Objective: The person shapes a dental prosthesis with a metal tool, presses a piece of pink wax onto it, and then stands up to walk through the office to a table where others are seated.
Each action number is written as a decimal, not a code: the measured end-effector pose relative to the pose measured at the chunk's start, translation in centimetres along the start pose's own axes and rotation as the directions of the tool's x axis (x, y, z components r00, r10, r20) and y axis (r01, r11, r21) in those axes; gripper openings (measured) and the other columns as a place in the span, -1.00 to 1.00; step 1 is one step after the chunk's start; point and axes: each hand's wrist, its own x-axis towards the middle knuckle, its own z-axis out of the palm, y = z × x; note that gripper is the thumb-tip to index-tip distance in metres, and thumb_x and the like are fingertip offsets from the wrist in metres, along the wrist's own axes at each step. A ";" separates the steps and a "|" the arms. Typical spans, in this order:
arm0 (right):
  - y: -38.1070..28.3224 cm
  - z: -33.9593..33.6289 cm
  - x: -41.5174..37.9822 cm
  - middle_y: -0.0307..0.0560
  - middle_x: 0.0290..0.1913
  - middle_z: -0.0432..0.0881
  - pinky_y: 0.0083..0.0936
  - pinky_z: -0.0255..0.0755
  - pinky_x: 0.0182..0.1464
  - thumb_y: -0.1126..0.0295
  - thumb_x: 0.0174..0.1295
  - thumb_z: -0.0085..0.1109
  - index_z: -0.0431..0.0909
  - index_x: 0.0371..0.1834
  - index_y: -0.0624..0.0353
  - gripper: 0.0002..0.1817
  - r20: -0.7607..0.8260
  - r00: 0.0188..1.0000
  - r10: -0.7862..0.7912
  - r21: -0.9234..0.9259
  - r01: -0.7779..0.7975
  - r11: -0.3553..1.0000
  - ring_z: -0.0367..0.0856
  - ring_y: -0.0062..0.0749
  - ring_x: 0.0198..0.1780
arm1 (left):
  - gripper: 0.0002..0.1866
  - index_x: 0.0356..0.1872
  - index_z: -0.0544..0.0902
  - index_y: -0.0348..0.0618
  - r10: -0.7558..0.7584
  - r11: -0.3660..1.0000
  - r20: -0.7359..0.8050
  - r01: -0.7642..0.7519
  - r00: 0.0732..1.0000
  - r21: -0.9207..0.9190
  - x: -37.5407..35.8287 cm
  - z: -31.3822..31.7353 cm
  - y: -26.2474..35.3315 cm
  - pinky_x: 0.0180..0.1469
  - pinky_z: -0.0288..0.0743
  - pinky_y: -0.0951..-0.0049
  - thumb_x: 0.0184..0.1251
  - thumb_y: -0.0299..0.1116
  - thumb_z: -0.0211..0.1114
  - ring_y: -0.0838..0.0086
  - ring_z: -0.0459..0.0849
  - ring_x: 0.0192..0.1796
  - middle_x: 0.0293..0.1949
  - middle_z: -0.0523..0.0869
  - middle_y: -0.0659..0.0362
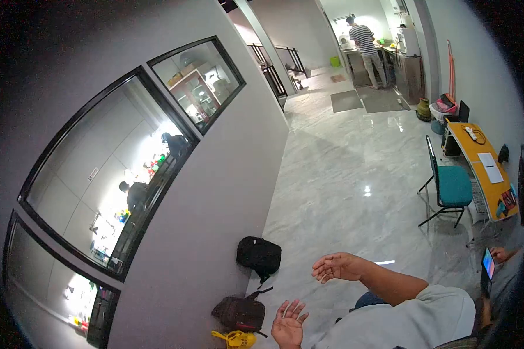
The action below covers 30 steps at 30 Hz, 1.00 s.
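My right hand [339, 267] is held out over the pale marble-look floor, with its fingers loosely bent and nothing in them. Lower down, my left hand [288, 327] has its palm turned up and its fingers spread, also holding nothing. The two hands are apart. Close to my left hand, a dark backpack [241, 313] rests on the floor by the wall, with a yellow bag [239, 339] beside it. A black bag [258, 256] lies a little farther along the wall, left of my right hand.
A teal chair [453, 185] stands beside a yellow-topped table [488, 166] bearing papers and a cable. At right, another person's hand [501, 254] is near a phone [488, 264]. Someone in a striped shirt [362, 39] stands at the far counter. Windows [108, 174] line the left wall.
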 end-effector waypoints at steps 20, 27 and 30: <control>0.2 -3.3 0.9 -0.04 0.20 0.67 -0.27 0.53 0.21 0.13 0.56 0.09 0.50 0.32 0.24 -0.54 0.112 0.950 0.293 -0.171 -0.272 0.947 0.65 -0.33 0.13 | -0.41 0.37 0.44 -0.21 0.034 0.999 -0.024 -0.034 0.999 -0.037 3.6 1.5 -3.2 0.12 0.63 -0.15 0.49 -0.02 0.05 -0.12 0.58 0.24 0.35 0.48 -0.24; 3.3 -9.7 -1.3 -0.09 0.02 0.76 -0.21 0.59 0.01 0.18 0.42 0.22 0.68 0.12 0.14 -0.65 -0.049 0.887 0.459 -0.739 -0.342 0.581 0.69 -0.30 0.01 | -0.39 0.40 0.38 -0.23 0.010 0.998 -0.022 -0.009 1.000 0.057 3.5 4.6 -4.6 0.19 0.60 -0.18 0.51 -0.02 0.01 -0.20 0.52 0.33 0.37 0.45 -0.30; 4.6 -11.2 -2.2 0.01 -0.20 0.79 -0.16 0.56 -0.04 0.13 0.36 0.22 0.77 -0.11 0.18 -0.66 -0.062 0.853 0.519 -0.961 -0.190 0.199 0.72 -0.21 -0.13 | -0.40 0.41 0.39 -0.21 -0.043 0.992 -0.060 0.049 0.997 0.112 4.0 4.1 -5.9 0.19 0.60 -0.19 0.53 -0.01 0.00 -0.18 0.52 0.33 0.38 0.44 -0.30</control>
